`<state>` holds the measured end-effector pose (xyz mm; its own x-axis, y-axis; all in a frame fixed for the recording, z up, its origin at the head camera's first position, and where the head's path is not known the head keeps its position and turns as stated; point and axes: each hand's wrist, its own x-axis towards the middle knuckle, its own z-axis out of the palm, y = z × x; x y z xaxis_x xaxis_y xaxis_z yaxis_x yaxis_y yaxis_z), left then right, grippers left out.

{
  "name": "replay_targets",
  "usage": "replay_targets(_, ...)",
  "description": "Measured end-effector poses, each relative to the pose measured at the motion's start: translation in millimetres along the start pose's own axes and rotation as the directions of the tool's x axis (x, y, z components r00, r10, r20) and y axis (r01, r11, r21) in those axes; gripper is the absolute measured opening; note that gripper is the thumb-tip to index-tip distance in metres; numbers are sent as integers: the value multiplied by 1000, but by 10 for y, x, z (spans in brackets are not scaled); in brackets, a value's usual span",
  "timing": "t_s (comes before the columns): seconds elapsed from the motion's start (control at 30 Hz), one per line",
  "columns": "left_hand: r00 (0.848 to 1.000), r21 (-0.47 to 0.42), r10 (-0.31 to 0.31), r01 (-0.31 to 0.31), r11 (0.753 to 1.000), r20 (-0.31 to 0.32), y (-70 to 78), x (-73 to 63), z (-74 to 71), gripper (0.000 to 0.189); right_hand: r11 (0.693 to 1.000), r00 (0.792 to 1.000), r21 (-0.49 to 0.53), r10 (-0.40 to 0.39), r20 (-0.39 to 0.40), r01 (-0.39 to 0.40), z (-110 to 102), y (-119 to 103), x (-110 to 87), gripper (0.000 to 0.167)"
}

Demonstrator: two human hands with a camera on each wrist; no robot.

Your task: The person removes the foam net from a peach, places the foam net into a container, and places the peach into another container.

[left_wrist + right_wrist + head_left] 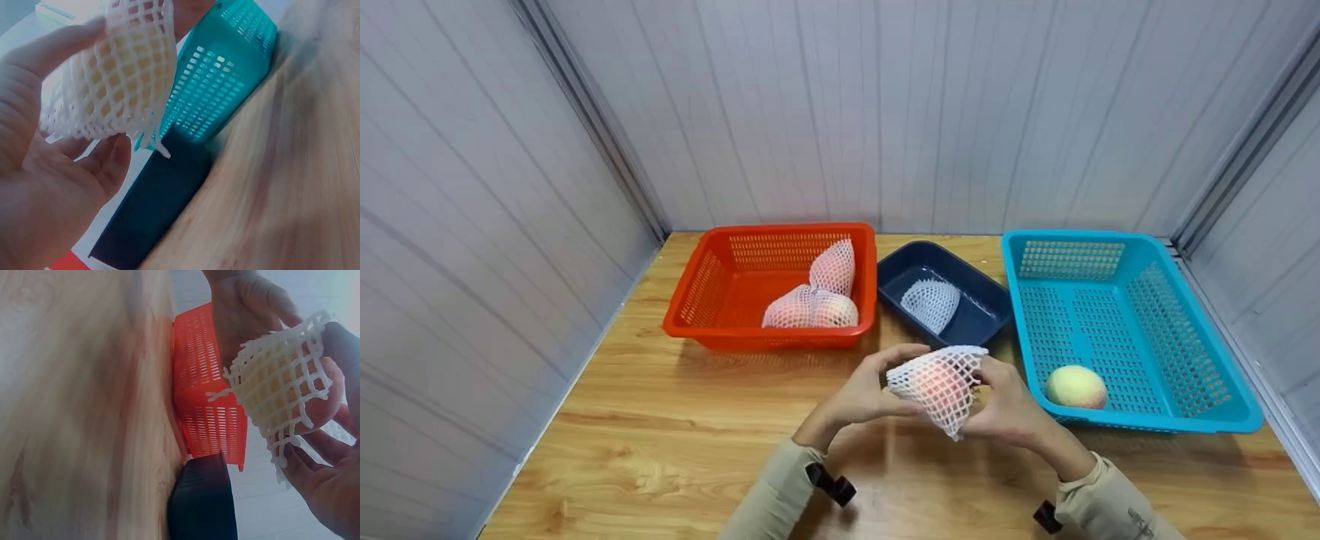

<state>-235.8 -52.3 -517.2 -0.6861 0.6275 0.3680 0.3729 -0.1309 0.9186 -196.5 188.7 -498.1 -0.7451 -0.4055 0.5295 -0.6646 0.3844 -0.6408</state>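
Observation:
A peach point(940, 388) in a white foam net sleeve point(952, 420) is held up between both hands above the wooden table. My left hand point(872, 388) grips its left side, thumb and fingers on the netting, as the left wrist view shows. On the opposite side my right hand point(1006, 401) pinches the sleeve's edge with bent fingers. Through the mesh the peach point(275, 382) looks pale yellow in the right wrist view, and part of it bulges out uncovered there.
A red basket point(769, 334) at the back left holds several netted peaches point(832, 268). Behind the hands, a navy tray point(986, 300) contains a white foam net point(931, 302). At right, a blue basket point(1207, 315) has one bare peach point(1077, 387) in its near-left corner.

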Motion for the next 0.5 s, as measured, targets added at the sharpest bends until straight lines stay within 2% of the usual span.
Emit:
replay_targets(0.07, 1000, -88, 6, -6, 996, 0, -25, -10, -17, 66, 1000, 999, 8, -25, -20, 25, 1, 6, -7, 71)
replay_targets(0.13, 999, -147, -10, 5, 989, -33, -43, -22, -31, 57, 999, 999, 12, -32, -37, 33, -1, 8, -11, 72)
replay_targets(0.23, 994, -268, -59, 34, 963, -88, -75, -36, -37, 48, 999, 998, 12, -39, -58, 40, -2, 9, -14, 73)
replay_targets(0.37, 978, -413, -145, 72, 908, -150, -113, -39, -8, 39, 999, 996, 22, -36, -78, 38, 6, 22, -16, 72)
replay_targets(0.43, 966, -458, -186, 85, 885, -179, -130, -42, 17, 34, 999, 996, 19, -32, -88, 33, 17, 35, -21, 70)
replay_targets(0.5, 952, -478, -221, 97, 873, -211, -144, -49, 41, 28, 999, 995, 19, -29, -95, 31, 34, 41, -32, 70)
